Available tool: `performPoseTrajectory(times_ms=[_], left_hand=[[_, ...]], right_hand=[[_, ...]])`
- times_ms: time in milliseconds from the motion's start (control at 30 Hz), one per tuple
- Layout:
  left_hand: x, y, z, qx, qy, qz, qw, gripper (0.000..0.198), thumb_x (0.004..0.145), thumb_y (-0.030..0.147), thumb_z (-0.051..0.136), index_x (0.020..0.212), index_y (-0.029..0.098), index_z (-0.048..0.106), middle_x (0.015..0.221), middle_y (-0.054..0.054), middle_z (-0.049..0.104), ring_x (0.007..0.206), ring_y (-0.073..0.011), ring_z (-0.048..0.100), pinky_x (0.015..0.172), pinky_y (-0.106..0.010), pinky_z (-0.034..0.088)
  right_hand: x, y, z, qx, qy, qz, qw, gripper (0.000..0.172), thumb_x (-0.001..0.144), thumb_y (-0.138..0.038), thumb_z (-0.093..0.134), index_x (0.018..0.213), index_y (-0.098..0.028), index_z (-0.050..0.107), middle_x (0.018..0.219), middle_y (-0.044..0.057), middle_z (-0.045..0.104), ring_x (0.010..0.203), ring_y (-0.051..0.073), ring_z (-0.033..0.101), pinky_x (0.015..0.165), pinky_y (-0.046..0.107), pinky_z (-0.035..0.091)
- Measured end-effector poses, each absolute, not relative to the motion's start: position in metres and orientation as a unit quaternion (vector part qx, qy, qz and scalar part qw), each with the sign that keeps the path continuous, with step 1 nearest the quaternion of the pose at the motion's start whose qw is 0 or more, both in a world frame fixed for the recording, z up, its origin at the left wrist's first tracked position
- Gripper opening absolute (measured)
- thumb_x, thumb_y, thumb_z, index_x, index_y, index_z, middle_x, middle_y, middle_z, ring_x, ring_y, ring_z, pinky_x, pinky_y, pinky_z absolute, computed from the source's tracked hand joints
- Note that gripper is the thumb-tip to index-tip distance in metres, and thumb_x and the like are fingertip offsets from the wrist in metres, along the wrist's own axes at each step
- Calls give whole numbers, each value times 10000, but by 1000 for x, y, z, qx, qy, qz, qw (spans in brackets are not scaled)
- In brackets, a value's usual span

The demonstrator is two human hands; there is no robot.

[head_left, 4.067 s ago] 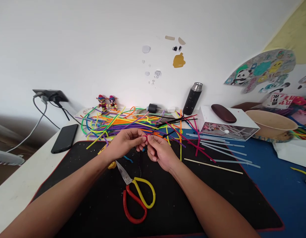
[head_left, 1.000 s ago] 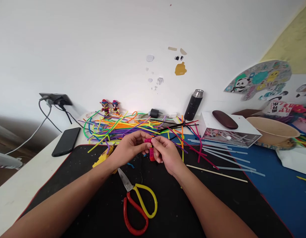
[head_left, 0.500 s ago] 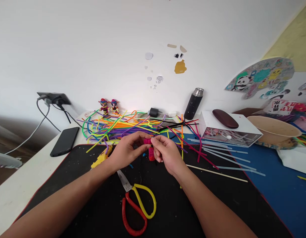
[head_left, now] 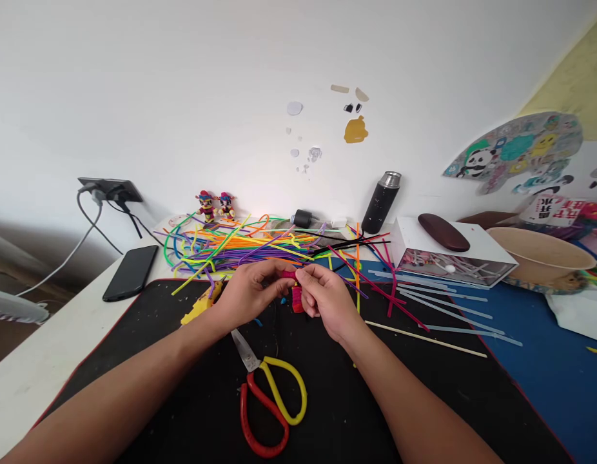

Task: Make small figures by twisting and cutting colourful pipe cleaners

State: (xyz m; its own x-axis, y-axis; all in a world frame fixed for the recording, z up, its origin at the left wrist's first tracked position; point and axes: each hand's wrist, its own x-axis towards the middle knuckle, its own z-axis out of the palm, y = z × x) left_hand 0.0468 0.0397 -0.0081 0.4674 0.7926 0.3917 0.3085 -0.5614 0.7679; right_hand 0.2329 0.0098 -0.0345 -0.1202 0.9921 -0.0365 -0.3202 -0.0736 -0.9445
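Between my two hands is a small magenta-and-red figure piece that looks wound from fuzzy pipe cleaners. My left hand pinches its upper magenta part from the left. From the right, my right hand grips the same part with thumb and forefinger, its other fingers curled. The red lower part hangs below the fingertips; much of the piece is hidden by the fingers. Scissors with one red and one yellow handle lie on the black mat below my hands. A yellow piece rests beside my left wrist.
Behind my hands spreads a pile of coloured pipe cleaners. Two small figures stand against the wall. A black thermos, a white box and a bowl are at the right, a phone at the left.
The view has shifted slightly, so the scene sits a little further right. Both hands keep hold of the piece; its magenta upper part now shows less between the fingers.
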Motion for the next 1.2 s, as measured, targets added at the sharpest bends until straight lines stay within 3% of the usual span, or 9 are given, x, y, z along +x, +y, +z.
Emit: performPoseTrajectory(times_ms=[233,367,567,733,867,1033,1200], left_hand=[[50,40,-10,703,307,402,500,369,885,397,819,1160,179,703,934,-59,754,801,-183,702,739,-292,581],[52,40,-6,658,299,415,552,373,863,381,848,1133,170,702,850,-32,706,747,-165,673,683,-282,573],[54,40,-4,648,303,426,555,328,825,409,878,959,165,703,823,-15,677,690,-143,630,622,-256,534],[53,38,-1,698,302,457,461,263,852,380,860,853,168,705,855,-30,659,806,-160,616,736,-270,530],[50,41,1,674,317,468,476,290,896,429,814,903,182,661,902,-38,683,806,-169,646,734,-289,555],[48,46,-3,652,335,463,497,352,865,479,831,927,182,651,717,14,658,630,-144,624,604,-265,534],[47,49,-7,672,334,430,502,338,919,481,769,1030,165,725,823,-28,727,723,-170,679,691,-303,583]], right_hand=[[234,9,-30,-369,-386,654,536,437,801,-566,834,820,-199,597,491,-110,441,365,61,373,391,212,216],[235,8,-28,-352,-373,677,529,458,778,-569,860,831,-193,603,497,-116,428,373,54,352,402,212,201],[233,6,-29,-351,-380,683,515,446,803,-573,843,852,-190,619,498,-110,439,375,56,355,401,211,192],[229,6,-31,-369,-394,679,498,457,802,-593,834,839,-192,618,497,-105,445,365,61,374,388,214,165],[229,5,-31,-386,-396,666,501,466,809,-622,808,834,-192,630,498,-98,456,363,68,393,385,214,168],[231,5,-31,-401,-403,635,523,460,823,-629,783,839,-189,651,503,-91,464,369,70,398,384,214,203],[232,7,-33,-408,-407,625,526,466,829,-642,772,848,-191,656,500,-87,468,364,74,405,378,215,201]])
